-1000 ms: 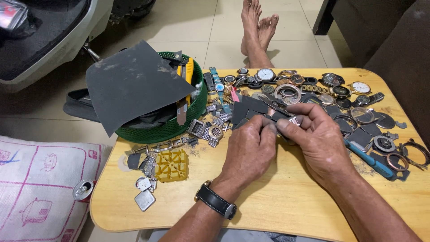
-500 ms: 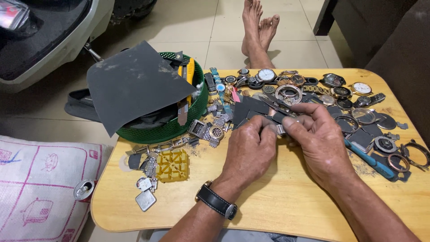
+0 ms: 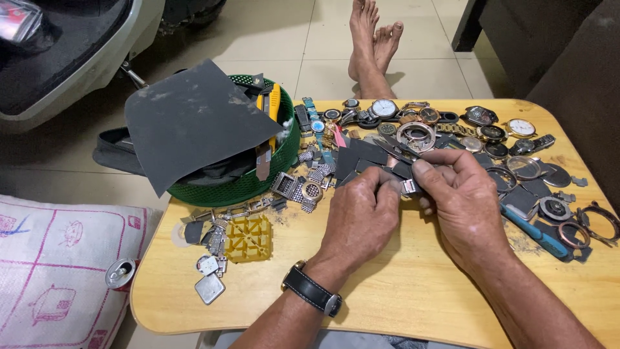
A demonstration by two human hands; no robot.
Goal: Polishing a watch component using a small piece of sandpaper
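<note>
left hand point(image 3: 361, 216) and right hand point(image 3: 462, 207) meet over the middle of the wooden table point(image 3: 413, 304), each grip closed on one small metal watch part point(image 3: 408, 187) pinched between the fingertips. a green basket point(image 3: 258, 178) under a dark abrasive sheet point(image 3: 194, 119) sits at the far left corner. loose watches point(image 3: 385, 108) and cases line the far edge; a yellow holder block point(image 3: 247, 238) lies near the left edge.

Both forearms are bare, with no sleeves in view. The left hand point(image 3: 361, 216) has a wristwatch point(image 3: 312, 291) on a black strap with a silver metal buckle at its wrist. The right hand point(image 3: 466, 207) wears nothing. Two bare feet point(image 3: 373, 39) show beyond the table.
</note>
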